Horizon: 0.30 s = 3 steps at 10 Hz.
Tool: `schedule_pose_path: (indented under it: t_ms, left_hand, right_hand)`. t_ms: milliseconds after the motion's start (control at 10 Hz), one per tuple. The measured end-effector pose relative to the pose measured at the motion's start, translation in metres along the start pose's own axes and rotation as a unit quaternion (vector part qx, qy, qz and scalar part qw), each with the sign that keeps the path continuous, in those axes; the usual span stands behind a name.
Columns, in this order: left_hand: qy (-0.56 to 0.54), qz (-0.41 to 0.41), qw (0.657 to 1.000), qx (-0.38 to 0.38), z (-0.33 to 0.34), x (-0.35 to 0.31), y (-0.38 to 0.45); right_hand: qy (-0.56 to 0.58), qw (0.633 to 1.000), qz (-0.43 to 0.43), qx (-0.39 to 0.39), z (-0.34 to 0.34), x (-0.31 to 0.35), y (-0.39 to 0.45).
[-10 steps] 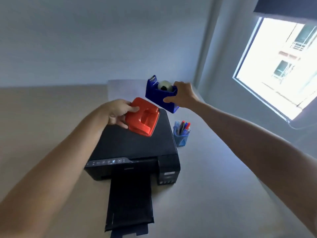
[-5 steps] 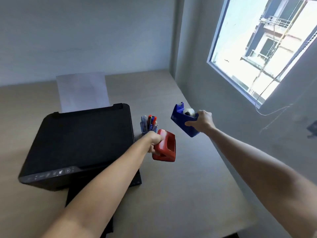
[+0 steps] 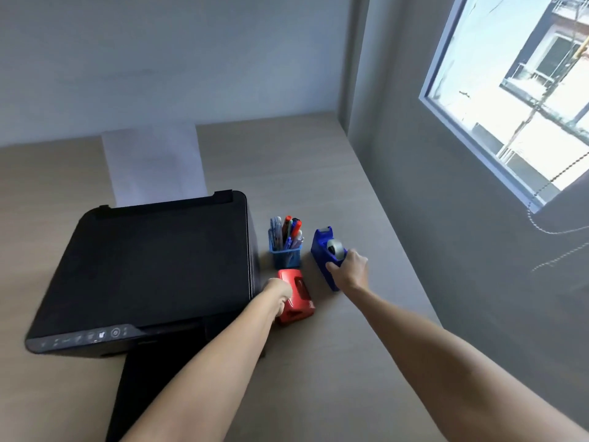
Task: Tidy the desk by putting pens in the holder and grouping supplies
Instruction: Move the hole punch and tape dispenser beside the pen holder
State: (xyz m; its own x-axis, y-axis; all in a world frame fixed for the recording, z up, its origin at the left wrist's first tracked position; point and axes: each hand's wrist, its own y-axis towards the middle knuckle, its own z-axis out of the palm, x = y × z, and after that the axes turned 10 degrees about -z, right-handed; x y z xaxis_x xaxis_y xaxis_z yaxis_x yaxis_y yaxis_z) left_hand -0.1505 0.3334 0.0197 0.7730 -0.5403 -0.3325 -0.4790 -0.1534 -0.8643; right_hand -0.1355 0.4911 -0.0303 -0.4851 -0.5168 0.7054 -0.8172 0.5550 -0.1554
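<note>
STEP: grouping supplies beside pen holder [image 3: 286,253] | LEFT: left hand [image 3: 280,293] clamped on red punch [image 3: 296,296], on table [image 3: 334,362] | RIGHT: right hand [image 3: 350,269] clamped on blue tape dispenser [image 3: 325,253], set down | NEXT: likely release both, checking stability

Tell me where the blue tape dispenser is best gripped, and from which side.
Probably the low rear end of the blue tape dispenser, from above and the near side, as the right hand does now. Its body is narrow enough to span with thumb and fingers, and that end keeps clear of the cutter tip and the pen holder beside it.
</note>
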Motion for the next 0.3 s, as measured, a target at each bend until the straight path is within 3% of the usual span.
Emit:
schedule_pose_path:
  t_ms: [100,300]
  left_hand:
    - [0.047,0.014,0.999,-0.004,-0.001,0.0,0.007]
    - [0.036,0.013,0.999,0.031,-0.006,0.005,0.031]
  right_hand:
    - [-0.015,1.0,0.001,0.007,0.022,0.004,-0.009]
    - [-0.034,0.999,0.013,0.035,0.026,0.009,-0.013]
